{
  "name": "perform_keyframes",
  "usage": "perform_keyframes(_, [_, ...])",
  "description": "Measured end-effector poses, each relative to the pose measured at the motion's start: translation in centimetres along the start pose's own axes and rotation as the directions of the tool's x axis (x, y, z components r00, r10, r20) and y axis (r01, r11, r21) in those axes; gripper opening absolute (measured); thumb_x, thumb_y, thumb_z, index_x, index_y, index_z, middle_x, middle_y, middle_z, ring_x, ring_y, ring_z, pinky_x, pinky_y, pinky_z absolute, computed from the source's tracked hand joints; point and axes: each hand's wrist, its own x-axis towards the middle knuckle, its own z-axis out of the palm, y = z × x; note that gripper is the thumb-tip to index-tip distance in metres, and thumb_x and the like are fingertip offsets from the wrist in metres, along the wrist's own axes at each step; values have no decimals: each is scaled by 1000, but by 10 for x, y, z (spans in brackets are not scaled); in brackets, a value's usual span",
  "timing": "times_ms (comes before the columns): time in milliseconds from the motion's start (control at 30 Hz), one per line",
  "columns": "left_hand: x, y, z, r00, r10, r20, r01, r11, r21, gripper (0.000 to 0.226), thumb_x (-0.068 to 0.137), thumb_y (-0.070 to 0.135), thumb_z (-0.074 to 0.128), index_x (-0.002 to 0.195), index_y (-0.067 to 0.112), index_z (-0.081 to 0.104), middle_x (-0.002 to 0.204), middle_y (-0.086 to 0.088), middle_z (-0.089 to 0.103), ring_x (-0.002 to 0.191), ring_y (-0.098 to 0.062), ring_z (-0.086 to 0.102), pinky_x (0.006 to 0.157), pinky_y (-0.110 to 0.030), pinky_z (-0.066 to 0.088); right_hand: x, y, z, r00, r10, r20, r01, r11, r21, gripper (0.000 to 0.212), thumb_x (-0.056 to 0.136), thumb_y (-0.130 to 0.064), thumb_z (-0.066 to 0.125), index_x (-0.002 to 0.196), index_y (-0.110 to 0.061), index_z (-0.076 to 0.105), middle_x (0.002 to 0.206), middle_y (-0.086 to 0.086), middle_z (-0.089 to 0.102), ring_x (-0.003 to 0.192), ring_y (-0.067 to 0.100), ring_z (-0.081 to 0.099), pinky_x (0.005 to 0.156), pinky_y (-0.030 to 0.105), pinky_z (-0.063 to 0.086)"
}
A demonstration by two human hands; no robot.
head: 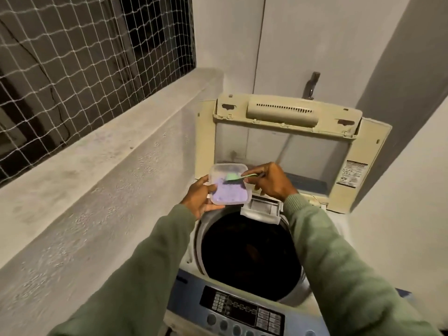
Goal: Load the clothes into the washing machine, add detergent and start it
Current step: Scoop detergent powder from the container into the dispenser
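Left hand (197,197) grips the light, stiff tub (229,184) by its side; right hand (271,181) pinches the scoop (236,177), powder likely spilling easily.

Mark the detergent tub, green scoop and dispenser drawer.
detergent tub (225,169), head view, clear far wall.
green scoop (231,177), head view, its bowl.
dispenser drawer (263,209), head view, middle of the open tray.

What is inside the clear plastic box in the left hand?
Inside the clear box lies pale purple powder, and the green scoop, held by the right hand, dips in. The powder covers the box floor, which is hidden.
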Motion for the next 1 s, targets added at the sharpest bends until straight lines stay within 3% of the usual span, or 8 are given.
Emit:
perform_keyframes(133, [17,-3,1,998,-18,57,17,1000,17,29,99,6,46,126,16,51,124,-11,60,107,-33,61,88,-48,54,10,8,1,999,29,-32,-29,1000,7,22,83,-9,73,105,-5,75,97,5,73,51,-8,56,49,4,40])
perform_keyframes(267, [35,5,-1,987,-22,157,12,998,68,31,99,13,51,130,15,50,121,-11,61,104,-31,64,77,-38,59,15,4,2,997,70,23,-69,997,-21,21,84,-6,72,104,-3,74,88,5,71,54,-5,57,49,4,41])
perform_keyframes(400, [51,3,-1,982,-5,191,-16,994,106,31,97,10,52,126,18,51,120,-11,59,105,-30,61,87,-45,55,24,1,2,999,39,-24,-41,993,-108,18,85,-9,71,102,-7,76,91,-1,72,68,2,59,68,20,50])
perform_keyframes(467, [64,2,-2,972,-12,236,-16,993,116,31,96,10,52,127,15,53,119,-13,60,103,-30,62,90,-48,54,28,-2,4,998,54,9,-51,975,-215,16,85,-10,72,100,-8,76,91,0,72,65,-4,55,65,13,45])
perform_keyframes(633, [83,-1,4,958,-71,276,30,989,148,30,95,6,53,125,14,55,115,-13,60,104,-33,61,85,-51,54,25,0,0,977,58,-207,-114,956,-270,9,85,-13,70,84,-6,76,66,-1,65,54,0,50,57,18,41])
perform_keyframes(700, [85,-5,5,951,-106,292,54,982,181,30,95,8,54,124,14,56,117,-13,61,106,-33,62,85,-52,55,22,4,2,968,36,-247,-121,933,-339,12,88,-17,67,86,-9,76,69,-3,63,60,6,54,61,23,42])
perform_keyframes(833, [87,-11,9,943,-135,304,75,977,200,34,94,9,56,128,14,55,123,-13,62,109,-34,62,85,-53,55,18,20,9,986,80,-146,-149,811,-565,14,89,-21,63,93,-11,72,95,10,68,83,28,63,74,37,53])
perform_keyframes(1000, [88,-9,13,952,-107,288,54,981,188,35,96,9,55,130,13,53,124,-13,61,106,-31,63,76,-44,59,25,20,3,985,135,-111,-173,846,-505,8,88,-8,60,86,-8,68,84,12,67,75,27,60,69,33,47])
